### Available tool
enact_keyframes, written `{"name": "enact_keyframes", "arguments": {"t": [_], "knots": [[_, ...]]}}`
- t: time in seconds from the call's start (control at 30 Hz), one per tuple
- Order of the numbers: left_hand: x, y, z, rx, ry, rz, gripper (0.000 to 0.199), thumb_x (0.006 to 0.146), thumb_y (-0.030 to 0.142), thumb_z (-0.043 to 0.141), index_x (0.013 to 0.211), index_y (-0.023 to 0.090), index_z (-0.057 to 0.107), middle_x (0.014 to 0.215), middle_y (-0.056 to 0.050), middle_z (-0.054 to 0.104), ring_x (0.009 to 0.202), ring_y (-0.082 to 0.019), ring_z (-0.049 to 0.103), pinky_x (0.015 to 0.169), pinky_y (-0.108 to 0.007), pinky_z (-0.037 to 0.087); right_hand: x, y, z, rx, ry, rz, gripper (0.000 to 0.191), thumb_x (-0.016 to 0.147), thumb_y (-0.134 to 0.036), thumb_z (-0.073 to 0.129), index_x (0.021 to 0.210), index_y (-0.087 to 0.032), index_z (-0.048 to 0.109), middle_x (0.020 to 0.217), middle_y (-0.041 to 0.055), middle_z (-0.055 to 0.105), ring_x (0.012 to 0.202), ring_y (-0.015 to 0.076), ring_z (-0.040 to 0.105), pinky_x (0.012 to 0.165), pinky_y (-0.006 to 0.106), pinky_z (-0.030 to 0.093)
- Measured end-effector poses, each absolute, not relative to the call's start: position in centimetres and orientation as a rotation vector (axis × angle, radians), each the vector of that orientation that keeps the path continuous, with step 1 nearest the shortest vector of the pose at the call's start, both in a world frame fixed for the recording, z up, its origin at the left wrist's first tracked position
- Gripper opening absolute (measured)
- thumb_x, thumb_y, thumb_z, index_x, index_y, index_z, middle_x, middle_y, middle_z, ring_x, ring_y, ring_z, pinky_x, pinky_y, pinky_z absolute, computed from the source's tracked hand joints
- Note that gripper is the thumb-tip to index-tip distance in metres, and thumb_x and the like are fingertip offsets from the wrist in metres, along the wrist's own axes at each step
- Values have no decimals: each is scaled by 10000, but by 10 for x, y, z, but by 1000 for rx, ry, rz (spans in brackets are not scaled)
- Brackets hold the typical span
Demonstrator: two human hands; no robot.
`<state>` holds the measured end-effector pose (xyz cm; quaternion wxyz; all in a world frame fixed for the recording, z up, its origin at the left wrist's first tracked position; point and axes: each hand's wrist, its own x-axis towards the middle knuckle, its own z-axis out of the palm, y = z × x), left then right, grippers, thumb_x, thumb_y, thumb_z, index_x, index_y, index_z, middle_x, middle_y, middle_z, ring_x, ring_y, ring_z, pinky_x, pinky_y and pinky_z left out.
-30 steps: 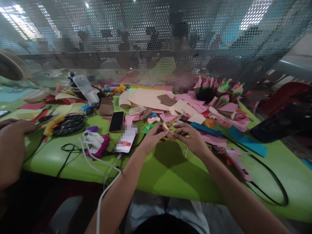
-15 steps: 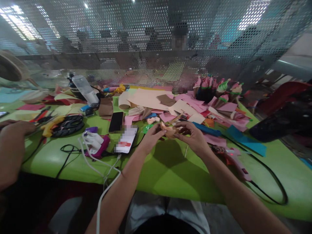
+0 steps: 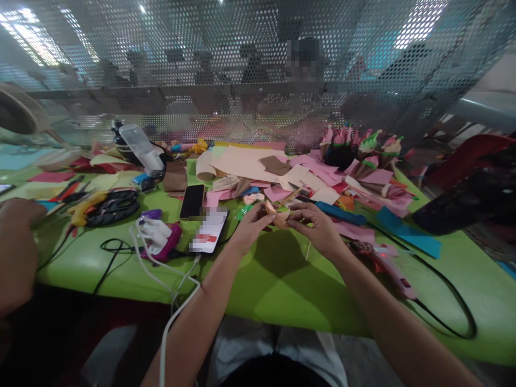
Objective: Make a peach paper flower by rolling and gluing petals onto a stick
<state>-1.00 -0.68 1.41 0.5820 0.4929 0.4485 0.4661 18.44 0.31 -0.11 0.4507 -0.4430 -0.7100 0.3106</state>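
A small peach piece of folded or curled foam or paper [image 3: 281, 219] is held above the green table, between my two hands. My left hand [image 3: 253, 228] pinches its left side with thumb and fingers. On its right edge, the thumb and fingertips of my right hand [image 3: 314, 226] are closed. Parts of the piece are hidden behind the fingers. Right of my right forearm lies a pink glue gun [image 3: 397, 274] with a lit red light. A thin pale stick [image 3: 308, 250] rests on the table below my right hand.
Left of my arm lie a lit phone [image 3: 210, 231], a dark phone [image 3: 192, 201] and a magenta power adapter [image 3: 171, 242] with cables. Coloured sheets [image 3: 250, 164] and ice-cream-cone crafts [image 3: 368, 141] fill the back. Another person's hand [image 3: 18, 226] is at far left.
My right hand's fingers have shifted slightly along the right edge of the peach piece. My left hand stays almost still. The other person's hand has drawn back a little to the left.
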Motion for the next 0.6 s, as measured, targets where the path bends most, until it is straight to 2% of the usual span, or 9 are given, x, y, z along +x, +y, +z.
{"name": "enact_keyframes", "arguments": {"t": [0.17, 0.33, 0.47, 0.6], "knots": [[-10, -7, 14, 1159, 1041, 1077, 305, 744, 355, 707, 997, 199, 637, 944, -32, 661, 866, -152, 609, 695, -251, 488, 184, 3, -1, -1104, -1737, 769, 290, 823, -497, 680, 725, -226, 709, 1078, 101, 671, 1024, 264, 621, 885, 431, 489], [-11, -7, 13, 1164, 1038, 1094, 310, 753, 362, 707, 1011, 204, 639, 941, -27, 669, 870, -151, 617, 704, -249, 484, 183, 1, 1, -1047, -1814, 758, 241, 858, -467, 657, 796, -250, 742, 1122, 93, 673, 1090, 273, 610, 930, 439, 474], [-11, -8, 13, 1173, 1028, 1082, 310, 757, 366, 710, 1010, 202, 639, 948, -34, 669, 883, -159, 622, 710, -256, 485, 182, 0, 2, -1048, -1785, 735, 283, 839, -486, 677, 708, -237, 706, 1097, 100, 676, 1115, 286, 605, 950, 452, 460], [-11, -8, 13, 1172, 1029, 1087, 311, 752, 374, 717, 994, 194, 642, 946, -41, 663, 883, -169, 624, 713, -271, 489, 182, 1, 1, -1080, -1729, 769, 318, 790, -523, 721, 697, -221, 687, 1071, 107, 665, 1074, 280, 612, 897, 436, 481]]}}
